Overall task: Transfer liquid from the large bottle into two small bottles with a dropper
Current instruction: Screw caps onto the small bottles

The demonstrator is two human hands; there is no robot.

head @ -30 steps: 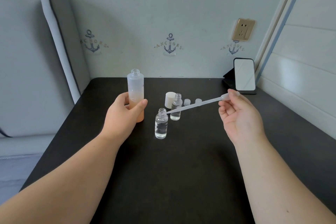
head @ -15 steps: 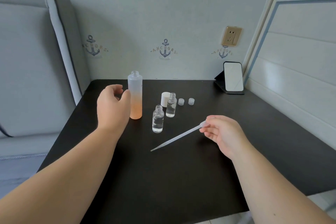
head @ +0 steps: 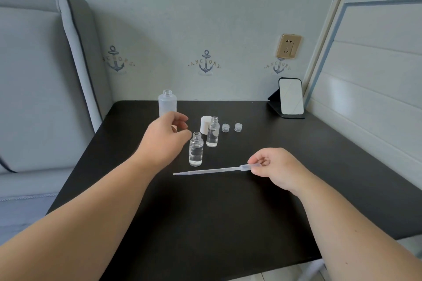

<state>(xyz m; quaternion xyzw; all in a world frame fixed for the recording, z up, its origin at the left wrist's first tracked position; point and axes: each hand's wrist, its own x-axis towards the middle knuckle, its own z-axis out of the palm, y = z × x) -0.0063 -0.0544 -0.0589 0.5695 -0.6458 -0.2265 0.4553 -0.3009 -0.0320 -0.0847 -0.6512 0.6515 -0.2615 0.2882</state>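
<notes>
Now the fingers (head: 259,162) of the right hand (head: 277,170) pinch the bulb end of the dropper (head: 212,170), which lies nearly level just above or on the tabletop (head: 228,212); contact with the surface cannot be confirmed. One second ago the same hand held the dropper raised with its tip at the mouths of the small bottles. It has since been lowered toward the near right, and the tip now points left, well clear of every bottle mouth.

The left hand (head: 165,138) holds nothing. Its fingers are loosely curled and apart, hovering between the large bottle (head: 167,102) and the near small bottle (head: 196,149). One second ago this hand was wrapped around the large bottle; it has released it and moved right, toward the small bottles.

The large bottle stands upright and uncapped at the rear left, its lower part hidden behind the left hand. The near small bottle and the far small bottle (head: 212,132) both stand upright and open, each showing clear liquid. A white cap (head: 205,123) stands just behind the far small bottle, and two small caps (head: 231,127) rest to its right. A mirror on a stand (head: 291,97) sits at the rear right corner.

Judgement: with the dropper being set aside and the large bottle released, the transfer phase appears finished or nearly so. The likely next action is capping, starting with the bottle nearest the left hand. An open small bottle beside a moving hand is a tipping risk.
</notes>
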